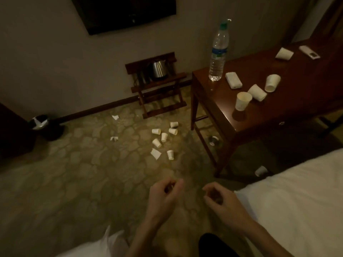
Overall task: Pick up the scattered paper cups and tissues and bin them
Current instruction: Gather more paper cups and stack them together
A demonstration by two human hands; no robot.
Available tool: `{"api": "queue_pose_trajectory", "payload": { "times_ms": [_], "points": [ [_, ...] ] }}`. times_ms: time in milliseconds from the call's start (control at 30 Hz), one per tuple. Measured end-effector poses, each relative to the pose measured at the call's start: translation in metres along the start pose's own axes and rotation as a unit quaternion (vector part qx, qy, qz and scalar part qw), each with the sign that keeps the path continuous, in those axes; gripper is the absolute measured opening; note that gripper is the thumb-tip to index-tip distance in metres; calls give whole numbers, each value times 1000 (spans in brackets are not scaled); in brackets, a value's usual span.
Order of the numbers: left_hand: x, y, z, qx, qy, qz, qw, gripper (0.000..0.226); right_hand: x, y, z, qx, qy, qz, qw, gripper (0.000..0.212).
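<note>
Left hand (163,196) loosely curled, empty, right hand (221,202) likewise, paper cups (164,137) scattered beyond

Empty left hand (164,196) and right hand (220,201) hung loosely curled above carpet (83,173). Ahead, paper cups (164,137) and tissues (156,153) lay scattered; further cups (243,101) on table (297,86) near bottle (218,51). At far left stood bin (39,123).

open carpet (92,182) from near edge up to floor cups (164,137) | blocked right by wooden table (222,97) legs and bed (297,191) | luggage rack (159,101) just behind cups | bin (39,123) far left, just beside dark cabinet (11,130)
</note>
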State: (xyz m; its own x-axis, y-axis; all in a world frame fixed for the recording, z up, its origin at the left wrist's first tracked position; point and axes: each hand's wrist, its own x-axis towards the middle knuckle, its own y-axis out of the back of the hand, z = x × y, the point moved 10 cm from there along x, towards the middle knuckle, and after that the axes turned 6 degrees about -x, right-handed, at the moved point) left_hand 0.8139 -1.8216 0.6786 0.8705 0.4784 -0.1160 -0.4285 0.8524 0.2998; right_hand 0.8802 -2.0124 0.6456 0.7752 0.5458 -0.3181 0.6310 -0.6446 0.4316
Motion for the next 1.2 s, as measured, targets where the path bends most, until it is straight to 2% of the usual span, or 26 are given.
{"api": "queue_pose_trajectory", "payload": {
  "times_ms": [167, 333, 400, 500, 633, 767, 833, 967, 1200],
  "points": [
    [125, 15, -48, 53, 45, -18, 997, 24, 112, -23, 7, 1, -34, 5, 999, 11],
    [231, 27, -108, 67, 109, -21, 991, 14, 244, -65, 25, 5, -72, -26, 997, 15],
    [267, 36, -130, 79, 142, -20, 987, 13, 292, -81, 25, -5, -81, -41, 996, 19],
    [311, 45, -161, 96, 188, -32, 977, 17, 351, -101, 28, -31, -116, -78, 990, 15],
    [367, 42, -211, 103, 247, -92, 959, 17, 419, -122, 45, -49, -173, -75, 981, 13],
    [422, 29, -260, 124, 254, -178, 943, 19, 486, -138, 76, -42, -240, -64, 968, 19],
    [454, 23, -291, 124, 251, -210, 937, 22, 525, -147, 97, -40, -256, -47, 965, 26],
    [524, 13, -374, 117, 246, -173, 947, 17, 605, -187, 159, -51, -263, -47, 962, 21],
    [620, -65, -621, 162, 278, -213, 923, 36, 757, -268, 349, -116, -241, -77, 961, 18]
  ]
}}
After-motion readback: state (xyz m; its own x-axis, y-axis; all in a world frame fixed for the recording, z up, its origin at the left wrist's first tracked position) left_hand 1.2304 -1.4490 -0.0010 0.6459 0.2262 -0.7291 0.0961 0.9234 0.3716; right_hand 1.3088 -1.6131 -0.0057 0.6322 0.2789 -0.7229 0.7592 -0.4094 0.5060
